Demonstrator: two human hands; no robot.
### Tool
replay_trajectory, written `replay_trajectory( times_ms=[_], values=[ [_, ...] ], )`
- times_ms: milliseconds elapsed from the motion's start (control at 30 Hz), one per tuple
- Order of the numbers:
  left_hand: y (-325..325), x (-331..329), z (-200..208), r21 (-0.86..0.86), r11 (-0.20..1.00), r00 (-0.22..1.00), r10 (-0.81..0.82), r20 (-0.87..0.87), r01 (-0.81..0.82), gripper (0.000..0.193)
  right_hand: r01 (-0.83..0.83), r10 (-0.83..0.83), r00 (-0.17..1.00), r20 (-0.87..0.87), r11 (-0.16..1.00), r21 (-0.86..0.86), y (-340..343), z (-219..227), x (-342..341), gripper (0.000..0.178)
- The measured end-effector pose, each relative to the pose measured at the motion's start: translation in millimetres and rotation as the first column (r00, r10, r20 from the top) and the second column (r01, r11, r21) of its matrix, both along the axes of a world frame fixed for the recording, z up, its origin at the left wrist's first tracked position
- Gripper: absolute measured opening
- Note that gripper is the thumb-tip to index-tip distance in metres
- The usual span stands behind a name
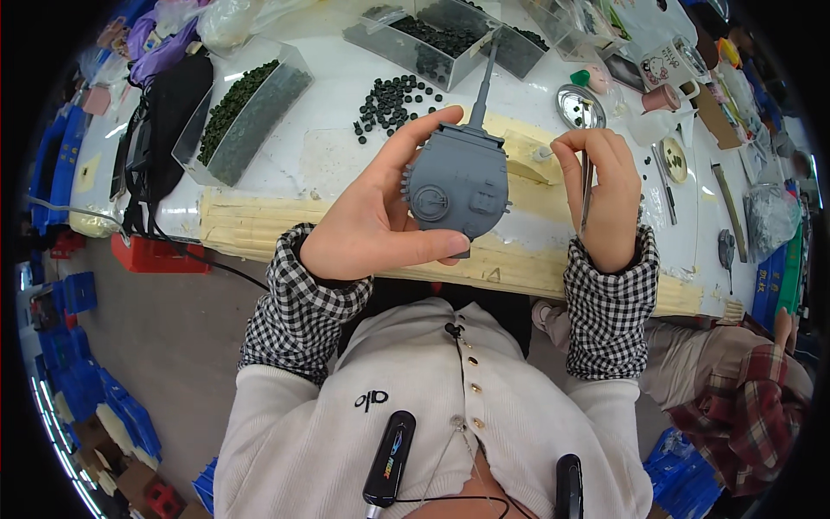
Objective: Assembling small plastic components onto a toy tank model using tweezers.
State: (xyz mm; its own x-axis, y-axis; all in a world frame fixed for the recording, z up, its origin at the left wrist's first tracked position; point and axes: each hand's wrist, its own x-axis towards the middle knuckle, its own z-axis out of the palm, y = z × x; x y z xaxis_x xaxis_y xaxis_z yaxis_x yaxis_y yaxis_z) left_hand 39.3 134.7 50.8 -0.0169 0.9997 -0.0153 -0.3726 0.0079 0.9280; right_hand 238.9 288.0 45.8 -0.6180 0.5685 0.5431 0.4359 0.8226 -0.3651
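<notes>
My left hand [380, 199] is wrapped round the edge of a grey model tank turret [458, 186], thumb at its near end and fingers along its far left side. The turret's long gun barrel [486, 82] points away from me. To the right, my right hand [605, 182] is closed round metal tweezers [587, 186], which lie upright across the palm. Its thumb and forefinger meet beside a small whitish piece [542, 154] on the tape-covered table; whether they pinch something thin there is too small to tell.
Loose black wheels [393, 102] lie beyond the turret. Clear bins hold green parts [233, 112] and black wheels [437, 39]. Round metal dishes [581, 108], a second pair of tweezers [666, 183] and another small turret [727, 249] lie right. A person in a plaid sleeve [752, 415] sits at right.
</notes>
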Motion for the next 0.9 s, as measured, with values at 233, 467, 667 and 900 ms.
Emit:
replay_trajectory(
  times_ms=[233, 467, 667, 900],
  values=[
    [0, -1, -2, 0.023, 0.997, 0.996, -0.066, -0.062, 0.067, 0.096, -0.06, 0.037, 0.986, -0.161, 0.989, -0.138, -12, 22, 8, 0.037],
    [2, 2, -11, 0.083, 0.987, 0.988, -0.128, -0.085, 0.135, 0.097, -0.522, 0.441, 0.843, -0.308, 0.808, -0.272, -41, 45, 6, 0.033],
    [-1, 8, -5, 0.035, 0.986, 0.986, -0.163, 0.014, 0.163, 0.096, -0.626, 0.545, 0.779, -0.308, 0.703, -0.338, -46, 39, 0, 0.02],
    [0, 8, -6, 0.029, 0.986, 0.986, -0.167, 0.0, 0.167, 0.098, -0.624, 0.554, 0.781, -0.288, 0.702, -0.342, -45, 38, 1, 0.018]
  ],
)
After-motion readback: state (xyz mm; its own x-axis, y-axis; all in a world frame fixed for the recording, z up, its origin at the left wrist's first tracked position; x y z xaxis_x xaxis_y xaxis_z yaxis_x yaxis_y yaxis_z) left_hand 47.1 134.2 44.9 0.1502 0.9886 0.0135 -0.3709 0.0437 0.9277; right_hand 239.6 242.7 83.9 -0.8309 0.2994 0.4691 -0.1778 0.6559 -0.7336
